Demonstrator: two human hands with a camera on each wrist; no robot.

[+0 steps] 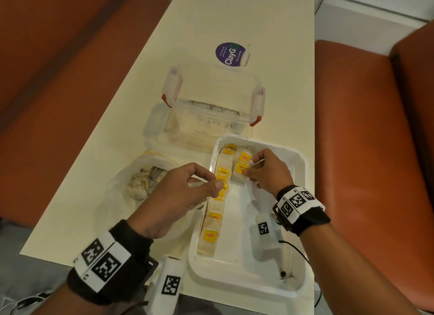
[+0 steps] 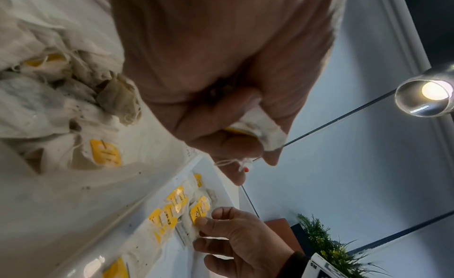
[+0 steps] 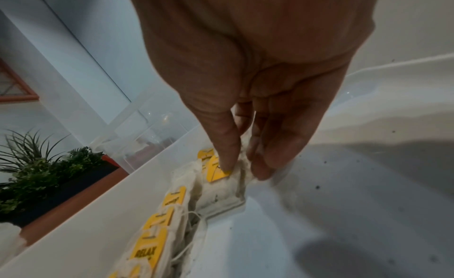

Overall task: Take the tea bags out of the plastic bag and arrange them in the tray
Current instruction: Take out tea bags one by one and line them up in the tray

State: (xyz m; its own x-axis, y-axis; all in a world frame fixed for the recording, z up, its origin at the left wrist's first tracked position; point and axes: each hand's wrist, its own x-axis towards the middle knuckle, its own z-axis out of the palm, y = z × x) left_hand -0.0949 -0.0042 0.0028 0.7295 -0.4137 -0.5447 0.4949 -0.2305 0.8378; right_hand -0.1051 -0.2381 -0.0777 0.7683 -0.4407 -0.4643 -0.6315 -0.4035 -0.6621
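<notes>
A white tray lies on the table in front of me. A row of tea bags with yellow tags runs along its left side, and a shorter second row starts at the far end. My right hand pinches a tea bag of that second row, thumb on its yellow tag and fingertips on its other side. My left hand hovers over the tray's left edge and grips another tea bag. The open plastic bag with several tea bags lies left of the tray.
A clear lidded box with red clips stands just behind the tray, and a purple sticker lies beyond it. Orange benches flank the narrow table. Loose tea crumbs sit in the tray's near right corner.
</notes>
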